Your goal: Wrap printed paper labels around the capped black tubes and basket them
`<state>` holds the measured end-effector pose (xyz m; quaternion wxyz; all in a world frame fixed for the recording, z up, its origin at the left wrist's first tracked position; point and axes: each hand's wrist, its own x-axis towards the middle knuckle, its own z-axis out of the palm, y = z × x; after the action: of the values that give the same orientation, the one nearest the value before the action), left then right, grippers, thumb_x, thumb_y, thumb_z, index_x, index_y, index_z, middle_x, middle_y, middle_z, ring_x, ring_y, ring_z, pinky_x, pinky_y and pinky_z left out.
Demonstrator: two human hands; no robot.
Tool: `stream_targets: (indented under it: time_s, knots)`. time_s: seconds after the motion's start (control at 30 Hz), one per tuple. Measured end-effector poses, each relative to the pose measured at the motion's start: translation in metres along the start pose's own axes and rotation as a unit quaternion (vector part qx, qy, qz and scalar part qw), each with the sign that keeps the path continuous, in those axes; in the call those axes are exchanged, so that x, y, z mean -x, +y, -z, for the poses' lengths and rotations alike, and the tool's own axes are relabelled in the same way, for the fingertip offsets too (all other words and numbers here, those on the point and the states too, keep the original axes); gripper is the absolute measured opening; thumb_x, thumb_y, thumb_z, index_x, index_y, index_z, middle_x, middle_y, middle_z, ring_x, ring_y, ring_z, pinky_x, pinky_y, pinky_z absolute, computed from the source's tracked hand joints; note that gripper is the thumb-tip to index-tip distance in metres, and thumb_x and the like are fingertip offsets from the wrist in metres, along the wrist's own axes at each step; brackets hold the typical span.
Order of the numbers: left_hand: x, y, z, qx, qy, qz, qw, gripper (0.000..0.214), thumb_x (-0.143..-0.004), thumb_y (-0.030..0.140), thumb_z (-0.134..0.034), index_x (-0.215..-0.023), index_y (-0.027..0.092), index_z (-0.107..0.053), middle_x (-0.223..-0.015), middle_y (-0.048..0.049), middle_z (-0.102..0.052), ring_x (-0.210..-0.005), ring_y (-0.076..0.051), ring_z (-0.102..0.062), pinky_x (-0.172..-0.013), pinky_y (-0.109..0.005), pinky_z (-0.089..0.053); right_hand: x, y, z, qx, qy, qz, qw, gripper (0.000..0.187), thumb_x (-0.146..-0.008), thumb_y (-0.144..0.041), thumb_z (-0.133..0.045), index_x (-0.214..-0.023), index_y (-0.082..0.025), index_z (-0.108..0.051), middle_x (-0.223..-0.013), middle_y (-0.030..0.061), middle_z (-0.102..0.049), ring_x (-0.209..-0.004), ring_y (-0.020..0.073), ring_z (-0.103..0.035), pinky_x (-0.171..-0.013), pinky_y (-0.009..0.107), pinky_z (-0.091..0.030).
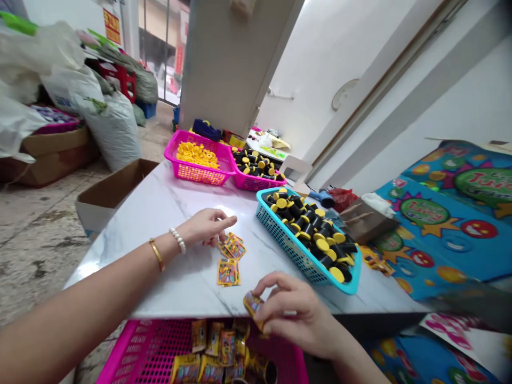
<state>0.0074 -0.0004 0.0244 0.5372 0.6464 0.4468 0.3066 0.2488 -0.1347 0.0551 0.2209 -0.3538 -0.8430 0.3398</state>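
Clasping labelled canister (252,303) in right grip (294,309), left grip (208,226) unclear, lower pink basket (130,346) holding more

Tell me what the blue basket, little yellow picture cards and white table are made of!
Turquoise rectangular basket: probably plastic, smooth, with moulded holes.
Yellow printed square cards: maybe glossy paper or film, thin and flat.
White grey-veined tabletop: shiny, reflecting light; stone or laminate, I can't tell.

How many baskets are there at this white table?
4: a pink basket at the back left, a second pink basket beside it, a turquoise basket on the right, and a lower pink basket below the near edge of the table. Others may be hidden.
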Motion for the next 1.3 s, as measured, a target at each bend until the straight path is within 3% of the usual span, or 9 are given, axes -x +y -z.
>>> stream_targets:
  time_s: [0.1, 0.17, 0.3, 0.4, 0.57, 0.87, 1.07, 1.17, 1.3]
  knots:
    - [-0.002, -0.004, -0.003, -0.061, 0.004, -0.008, 0.998, 0.051, -0.078, 0.063, -0.055, -0.094, 0.015, -0.060, -0.069, -0.0062, -0.067, -0.042, -0.013, -0.053, -0.037, -0.022, -0.032, 0.008, -0.004, 0.008, 0.073, -0.045, 0.006, 0.996, 0.037, -0.078, -0.031, -0.074, -0.114, -0.025, -0.068, -0.120, 0.0083, -0.061, -0.073, 0.0107, -0.066, -0.066, 0.022, -0.056]
    - [-0.002, -0.007, -0.005, -0.090, 0.002, -0.019, 0.996, 0.048, -0.079, 0.060, -0.055, -0.095, 0.015, -0.062, -0.070, -0.0061, -0.068, -0.044, -0.014, -0.055, -0.040, -0.023, -0.034, -0.007, 0.001, 0.028, 0.169, 0.018, 0.032, 0.985, 0.035, -0.083, -0.032, -0.068, -0.117, -0.025, -0.065, -0.120, 0.0083, -0.062, -0.086, 0.0150, -0.066, -0.071, 0.024, -0.056]
    - [-0.002, -0.010, -0.006, -0.134, 0.008, -0.044, 0.990, 0.045, -0.080, 0.056, -0.055, -0.094, 0.015, -0.065, -0.069, -0.0060, -0.069, -0.048, -0.015, -0.056, -0.048, -0.025, -0.038, -0.064, 0.025, 0.090, 0.445, 0.204, 0.025, 0.872, 0.024, -0.090, -0.027, -0.055, -0.110, -0.024, -0.069, -0.114, 0.0090, -0.066, -0.105, 0.0236, -0.061, -0.089, 0.036, -0.048]
    - [-0.001, -0.010, -0.007, -0.195, 0.068, -0.111, 0.972, 0.029, -0.081, 0.041, -0.058, -0.090, 0.016, -0.069, -0.073, -0.0060, -0.068, -0.058, -0.015, -0.057, -0.057, -0.026, -0.041, -0.105, 0.048, 0.121, 0.582, 0.128, -0.052, 0.801, 0.033, -0.085, -0.022, -0.056, -0.116, -0.022, -0.067, -0.108, 0.0119, -0.067, -0.099, 0.0286, -0.059, -0.081, 0.039, -0.046]
    - [-0.004, -0.018, -0.010, -0.289, 0.086, -0.242, 0.922, 0.020, -0.081, 0.022, -0.058, -0.094, 0.017, -0.073, -0.093, -0.0082, -0.066, -0.078, -0.017, -0.058, -0.075, -0.029, -0.043, -0.128, 0.074, 0.120, 0.635, 0.087, -0.076, 0.764, 0.027, -0.084, -0.023, -0.051, -0.103, -0.019, -0.070, -0.098, 0.0129, -0.066, -0.089, 0.0263, -0.058, -0.074, 0.036, -0.041]
    - [-0.012, -0.032, -0.018, -0.296, 0.057, -0.204, 0.932, 0.014, -0.075, 0.024, -0.065, -0.080, 0.021, -0.078, -0.083, -0.0068, -0.062, -0.074, -0.018, -0.055, -0.066, -0.029, -0.039, -0.095, 0.025, 0.095, 0.525, 0.250, 0.037, 0.813, 0.025, -0.087, -0.020, -0.048, -0.104, -0.017, -0.066, -0.108, 0.0111, -0.065, -0.101, 0.0249, -0.059, -0.087, 0.035, -0.043]
    - [-0.012, -0.029, -0.013, -0.278, 0.093, -0.215, 0.931, 0.017, -0.078, 0.023, -0.062, -0.081, 0.018, -0.078, -0.080, -0.0080, -0.068, -0.071, -0.018, -0.059, -0.067, -0.028, -0.041, -0.059, 0.032, 0.031, 0.361, 0.118, -0.029, 0.925, 0.020, -0.085, -0.020, -0.053, -0.098, -0.021, -0.067, -0.096, 0.0052, -0.070, -0.083, 0.0185, -0.066, -0.076, 0.029, -0.050]
    - [-0.009, -0.023, -0.010, -0.215, 0.117, -0.214, 0.946, 0.016, -0.078, 0.021, -0.062, -0.080, 0.020, -0.077, -0.077, -0.0063, -0.071, -0.069, -0.018, -0.060, -0.066, -0.028, -0.042, -0.053, 0.054, 0.016, 0.341, 0.135, -0.030, 0.930, 0.021, -0.086, -0.026, -0.056, -0.104, -0.021, -0.067, -0.108, 0.0084, -0.068, -0.098, 0.0232, -0.065, -0.086, 0.036, -0.050]
    - [0.000, -0.008, -0.012, -0.145, 0.094, -0.230, 0.958, 0.014, -0.079, 0.022, -0.062, -0.081, 0.020, -0.076, -0.075, -0.0048, -0.072, -0.067, -0.015, -0.060, -0.065, -0.026, -0.043, -0.061, 0.048, 0.021, 0.289, 0.274, -0.019, 0.917, 0.030, -0.085, -0.040, -0.061, -0.106, -0.019, -0.067, -0.107, 0.0102, -0.068, -0.095, 0.0240, -0.063, -0.085, 0.037, -0.049]
